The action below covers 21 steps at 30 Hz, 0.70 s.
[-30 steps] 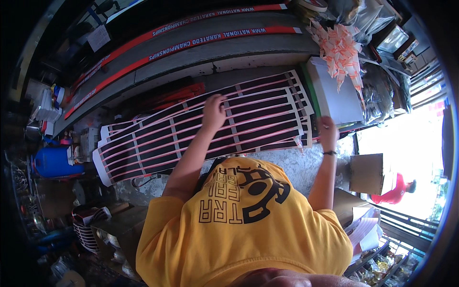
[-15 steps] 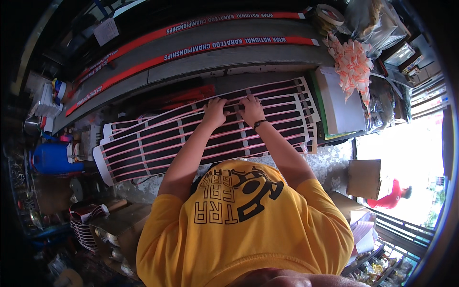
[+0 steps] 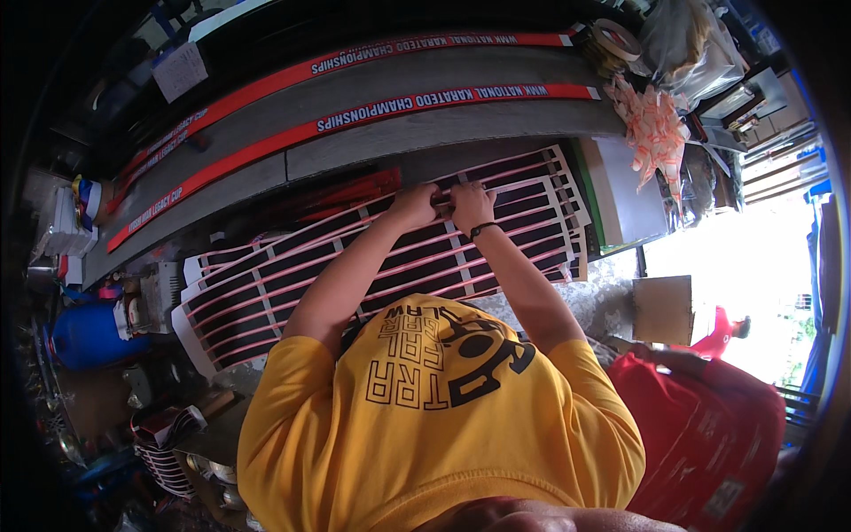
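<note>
White letters [image 3: 430,107] line red straps [image 3: 248,157]; black letters [image 3: 403,390] mark a yellow shirt [image 3: 425,457].

With twelve o'clock at the top of the view, overlapping sheets [image 3: 266,306] lie before the wearer, the left hand [image 3: 415,207] and right hand [image 3: 472,205] side by side over their far part near twelve. Behind them a bench [image 3: 417,78] carries lengthwise ribbons [image 3: 372,117]; at two, a paper stack [image 3: 629,191] adjoins a bow bunch [image 3: 651,131]. A container [image 3: 89,335] lies at nine, a cardboard box [image 3: 662,310] at three, another person [image 3: 700,434] at four.
</note>
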### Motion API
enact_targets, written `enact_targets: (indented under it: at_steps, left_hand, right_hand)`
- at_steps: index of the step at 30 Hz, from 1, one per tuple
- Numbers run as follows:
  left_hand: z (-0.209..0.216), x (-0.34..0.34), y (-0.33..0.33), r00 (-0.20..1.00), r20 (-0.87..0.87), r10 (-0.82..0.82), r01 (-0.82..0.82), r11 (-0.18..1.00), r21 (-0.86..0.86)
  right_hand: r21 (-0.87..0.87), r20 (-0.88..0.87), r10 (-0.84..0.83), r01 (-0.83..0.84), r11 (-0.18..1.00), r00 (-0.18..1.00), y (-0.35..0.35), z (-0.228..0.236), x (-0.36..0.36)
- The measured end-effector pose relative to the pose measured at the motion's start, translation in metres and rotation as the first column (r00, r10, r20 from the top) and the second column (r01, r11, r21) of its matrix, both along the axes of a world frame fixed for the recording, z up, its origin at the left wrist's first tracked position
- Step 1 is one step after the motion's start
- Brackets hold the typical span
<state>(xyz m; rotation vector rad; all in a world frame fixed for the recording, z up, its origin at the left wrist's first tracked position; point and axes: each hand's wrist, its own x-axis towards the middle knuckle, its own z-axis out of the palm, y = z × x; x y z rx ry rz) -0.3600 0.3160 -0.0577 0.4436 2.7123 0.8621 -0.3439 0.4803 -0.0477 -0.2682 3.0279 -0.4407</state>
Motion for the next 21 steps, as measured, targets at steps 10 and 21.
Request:
enact_targets:
  at_steps: [10, 21]
  left_hand:
    - [-0.025, -0.050, -0.001, 0.916, 0.293, -0.273, 0.217, 0.953, 0.210]
    - [-0.036, -0.053, 0.001, 0.929, 0.267, -0.257, 0.229, 0.964, 0.133]
  right_hand:
    - [-0.052, 0.062, -0.235, 0.238, 0.970, 0.970, -0.010, 0.014, 0.017]
    - [-0.207, -0.104, -0.275, 0.249, 0.946, 0.956, -0.016, -0.013, 0.021]
